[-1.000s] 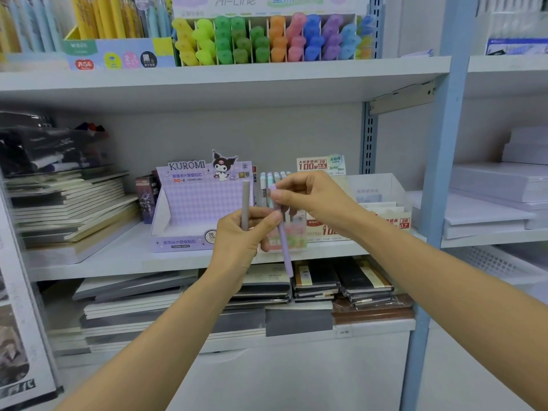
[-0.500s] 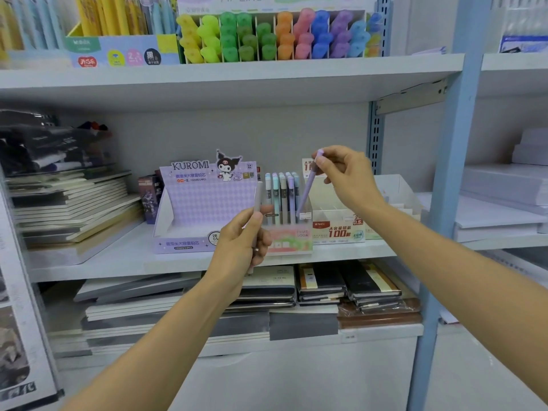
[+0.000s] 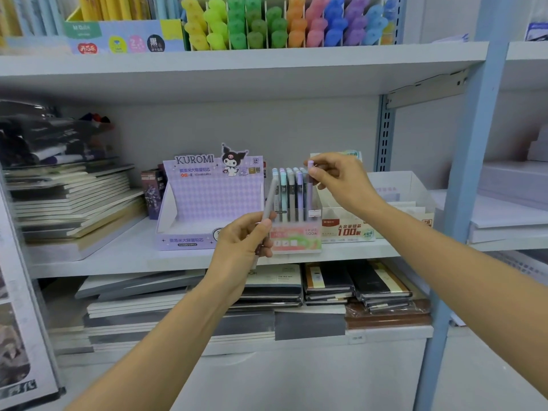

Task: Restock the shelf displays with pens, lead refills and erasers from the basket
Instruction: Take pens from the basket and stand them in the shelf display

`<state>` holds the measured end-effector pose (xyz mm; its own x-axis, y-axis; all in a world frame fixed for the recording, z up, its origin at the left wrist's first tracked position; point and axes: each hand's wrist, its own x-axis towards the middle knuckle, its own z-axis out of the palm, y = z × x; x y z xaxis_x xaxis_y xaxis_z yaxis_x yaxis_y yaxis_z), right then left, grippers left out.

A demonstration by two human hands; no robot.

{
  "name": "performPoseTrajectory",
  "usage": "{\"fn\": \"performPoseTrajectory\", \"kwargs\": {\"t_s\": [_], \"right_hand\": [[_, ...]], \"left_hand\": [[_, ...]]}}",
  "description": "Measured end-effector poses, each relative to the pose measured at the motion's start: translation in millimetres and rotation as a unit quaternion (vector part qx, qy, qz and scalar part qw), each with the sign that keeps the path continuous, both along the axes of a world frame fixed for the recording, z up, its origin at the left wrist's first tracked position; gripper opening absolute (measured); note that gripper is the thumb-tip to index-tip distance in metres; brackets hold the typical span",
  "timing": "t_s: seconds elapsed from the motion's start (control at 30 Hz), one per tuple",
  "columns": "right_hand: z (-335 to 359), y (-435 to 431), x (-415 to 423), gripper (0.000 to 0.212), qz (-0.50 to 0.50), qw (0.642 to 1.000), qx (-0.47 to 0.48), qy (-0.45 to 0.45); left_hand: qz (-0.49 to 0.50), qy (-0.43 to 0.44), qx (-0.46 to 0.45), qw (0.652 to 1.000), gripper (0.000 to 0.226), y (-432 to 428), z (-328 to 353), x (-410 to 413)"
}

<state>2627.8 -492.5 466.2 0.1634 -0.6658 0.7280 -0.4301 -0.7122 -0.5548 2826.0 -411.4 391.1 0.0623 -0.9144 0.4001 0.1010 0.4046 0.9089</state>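
Middle shelf [image 3: 118, 262] carries the Kuromi display box [image 3: 213, 197]. The Fruit Soda pen display [image 3: 296, 235] stands just to its right, with pastel pens upright in a row.

Right hand [image 3: 341, 182]: fingers pinch the top of the purple pen [image 3: 310, 188].

Change over the last second: this pen goes from low beside the left hand, to tilted above the display, to upright with its lower end in the right-end slot. Judged seated or nearly so; release looks due.

Left hand [image 3: 240, 247]: fingers clamped on the grey pen [image 3: 271, 197], slightly tilted before the display's left end, likely next.

Basket not in view.
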Motion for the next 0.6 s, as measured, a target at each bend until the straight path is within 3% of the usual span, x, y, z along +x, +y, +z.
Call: {"fn": "performPoseTrajectory", "kwargs": {"t_s": [0.1, 0.2, 0.37, 0.47, 0.53, 0.6], "right_hand": [[-4, -4, 7, 0.019, -0.026, 0.999, -0.015, -0.014], [-10, -8, 11, 0.013, -0.08, 0.995, -0.046, 0.03], [-12, -1, 11, 0.022, -0.104, 0.994, -0.039, 0.02], [-3, 16, 9, 0.027, 0.023, 0.999, -0.013, -0.024], [-1, 27, 8, 0.023, 0.154, 0.987, 0.054, 0.009], [-3, 34, 7, 0.018, 0.213, 0.972, 0.092, 0.048]], "left_hand": [[-0.001, 0.02, 0.01, 1.0, 0.018, -3, -2, 3], [0.006, 0.038, 0.017, 0.999, 0.018, -4, -2, 5], [-0.002, 0.048, 0.028, 0.998, 0.017, 0, 0, 8], [-0.017, 0.041, 0.033, 0.998, 0.02, 3, 3, 7], [-0.025, 0.03, 0.036, 0.999, 0.022, 6, 6, 5], [-0.036, 0.014, 0.04, 0.998, 0.029, 10, 10, 5]]}}
